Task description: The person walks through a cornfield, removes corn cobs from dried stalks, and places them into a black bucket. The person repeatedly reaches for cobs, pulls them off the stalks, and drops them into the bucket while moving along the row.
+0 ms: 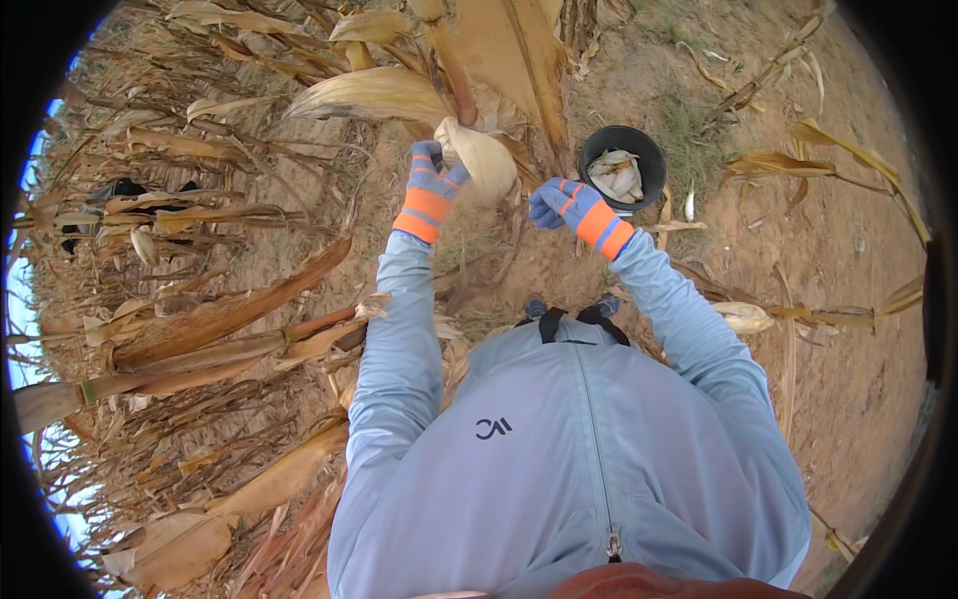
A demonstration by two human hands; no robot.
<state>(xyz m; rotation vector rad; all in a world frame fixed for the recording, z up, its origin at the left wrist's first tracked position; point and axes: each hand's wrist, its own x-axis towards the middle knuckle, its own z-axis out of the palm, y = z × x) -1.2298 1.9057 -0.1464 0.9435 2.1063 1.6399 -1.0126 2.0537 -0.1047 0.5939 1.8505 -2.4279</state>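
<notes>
My left hand [429, 187], in a blue and orange knit glove, is at the pale dry husk [483, 159] of a corn ear on a standing stalk, with its fingers at the husk's left edge. Whether they grip it is hard to tell. My right hand [572, 211], gloved the same way, is to the right of the husk with its fingers curled; its fingertips are partly hidden. Beside it on the right, a black bucket [623, 166] holds several husk-covered ears of corn [617, 177].
Dry corn stalks [224, 352] with long leaves crowd the left side. A husked-over ear [742, 317] lies on bare soil at the right. Another brown leaf [778, 165] bends in from the right. A dark object [127, 198] shows among the stalks at far left.
</notes>
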